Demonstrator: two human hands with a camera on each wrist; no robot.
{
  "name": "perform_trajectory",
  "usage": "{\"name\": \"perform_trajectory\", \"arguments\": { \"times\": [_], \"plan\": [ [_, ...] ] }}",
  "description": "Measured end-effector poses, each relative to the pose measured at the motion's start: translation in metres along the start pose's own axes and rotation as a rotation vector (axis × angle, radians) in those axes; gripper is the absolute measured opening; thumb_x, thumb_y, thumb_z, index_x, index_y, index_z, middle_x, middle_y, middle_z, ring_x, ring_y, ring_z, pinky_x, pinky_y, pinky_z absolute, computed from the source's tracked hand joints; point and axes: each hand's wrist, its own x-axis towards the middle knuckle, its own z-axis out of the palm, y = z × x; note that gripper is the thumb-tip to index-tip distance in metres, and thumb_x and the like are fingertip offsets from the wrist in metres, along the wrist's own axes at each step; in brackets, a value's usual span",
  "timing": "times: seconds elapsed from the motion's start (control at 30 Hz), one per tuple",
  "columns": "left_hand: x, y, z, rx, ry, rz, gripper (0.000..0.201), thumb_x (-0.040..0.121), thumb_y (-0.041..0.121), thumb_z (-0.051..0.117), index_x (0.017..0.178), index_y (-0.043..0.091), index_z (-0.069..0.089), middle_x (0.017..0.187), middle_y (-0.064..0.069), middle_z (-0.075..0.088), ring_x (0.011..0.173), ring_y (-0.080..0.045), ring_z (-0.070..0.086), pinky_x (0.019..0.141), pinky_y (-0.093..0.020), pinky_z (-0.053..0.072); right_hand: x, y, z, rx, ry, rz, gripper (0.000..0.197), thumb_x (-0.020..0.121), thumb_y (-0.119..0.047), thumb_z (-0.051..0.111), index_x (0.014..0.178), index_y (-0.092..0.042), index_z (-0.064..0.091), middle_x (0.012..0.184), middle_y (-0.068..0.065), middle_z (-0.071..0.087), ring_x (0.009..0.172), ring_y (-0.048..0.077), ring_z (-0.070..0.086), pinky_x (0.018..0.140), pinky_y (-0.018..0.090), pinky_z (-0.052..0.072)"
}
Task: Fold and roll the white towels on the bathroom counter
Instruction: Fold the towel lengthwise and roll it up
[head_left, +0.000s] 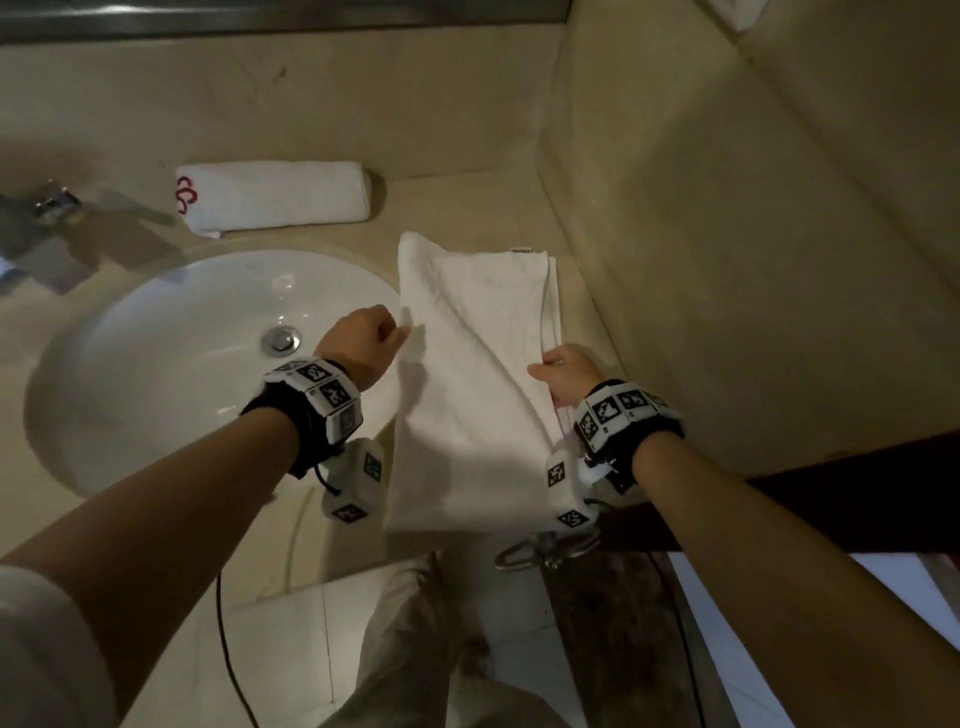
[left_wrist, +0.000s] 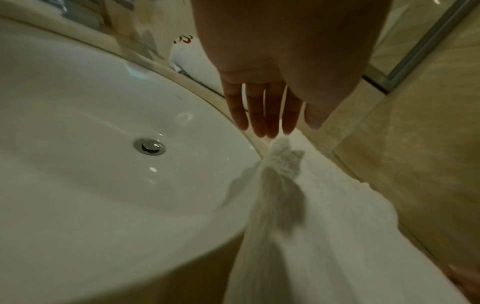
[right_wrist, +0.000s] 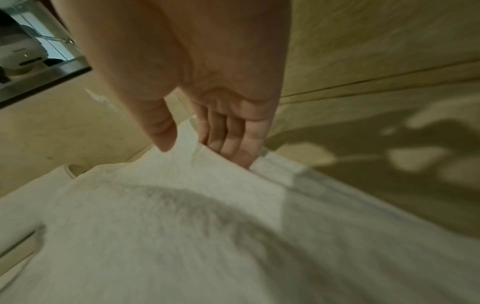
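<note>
A long folded white towel lies on the beige counter, right of the sink. My left hand is at the towel's left edge. In the left wrist view its fingers are straight, and their tips touch a raised peak of the towel. My right hand holds the towel's right edge. In the right wrist view its thumb lies on the top layer of the towel and its fingers are tucked under that layer. A rolled white towel with a red logo lies behind the sink.
The white sink with a metal drain is just left of the towel. A chrome faucet stands at the far left. A beige wall closes the right side. The dark counter front edge runs below my right arm.
</note>
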Motion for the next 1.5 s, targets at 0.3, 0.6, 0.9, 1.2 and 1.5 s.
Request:
{"name": "perform_trajectory", "arguments": {
  "times": [0.3, 0.6, 0.9, 1.2, 1.5],
  "plan": [
    [0.107, -0.006, -0.013, -0.098, 0.047, 0.048, 0.049, 0.087, 0.03, 0.061, 0.127, 0.006, 0.046, 0.129, -0.016, 0.044, 0.118, -0.032, 0.045, 0.101, -0.041, 0.039, 0.072, -0.058, -0.012, -0.12, 0.173, 0.028, 0.036, 0.09, -0.022, 0.056, 0.06, -0.02, 0.036, 0.078, 0.004, 0.051, 0.084, 0.018, 0.049, 0.072, 0.024, 0.035],
    [0.148, -0.004, -0.005, -0.165, -0.151, 0.182, 0.062, 0.079, 0.031, 0.071, 0.132, 0.014, 0.043, 0.129, -0.014, 0.049, 0.118, -0.031, 0.047, 0.103, -0.043, 0.039, 0.088, -0.054, -0.023, -0.005, 0.259, 0.031, 0.03, 0.09, -0.027, 0.057, 0.112, -0.008, 0.052, 0.098, 0.0, 0.056, 0.098, 0.021, 0.054, 0.086, 0.03, 0.044],
    [0.157, -0.012, -0.002, -0.438, -0.272, 0.075, 0.092, 0.064, 0.016, 0.083, 0.14, 0.024, 0.031, 0.128, -0.009, 0.045, 0.109, -0.024, 0.053, 0.093, -0.04, 0.05, 0.104, -0.071, -0.031, 0.236, 0.276, 0.039, 0.032, 0.088, -0.016, 0.06, 0.118, -0.006, 0.056, 0.118, 0.015, 0.062, 0.108, 0.031, 0.059, 0.095, 0.037, 0.048],
    [0.148, -0.005, 0.003, -0.254, -0.274, -0.014, 0.071, 0.083, 0.025, 0.066, 0.141, 0.021, 0.026, 0.094, -0.008, 0.06, 0.09, -0.03, 0.061, 0.08, -0.032, 0.049, 0.11, -0.053, -0.034, -0.005, 0.272, 0.052, 0.045, 0.09, -0.028, 0.057, 0.129, -0.008, 0.047, 0.131, 0.012, 0.054, 0.12, 0.03, 0.052, 0.104, 0.042, 0.041],
    [0.138, 0.036, 0.013, -0.431, -0.331, -0.181, 0.098, 0.076, 0.014, 0.073, 0.146, 0.015, 0.005, 0.14, -0.017, 0.039, 0.124, -0.036, 0.044, 0.097, -0.041, 0.045, 0.081, -0.039, -0.039, 0.139, 0.151, 0.142, 0.043, 0.087, -0.031, 0.062, 0.12, -0.005, 0.055, 0.12, 0.013, 0.061, 0.109, 0.03, 0.059, 0.097, 0.041, 0.048]
  ]
}}
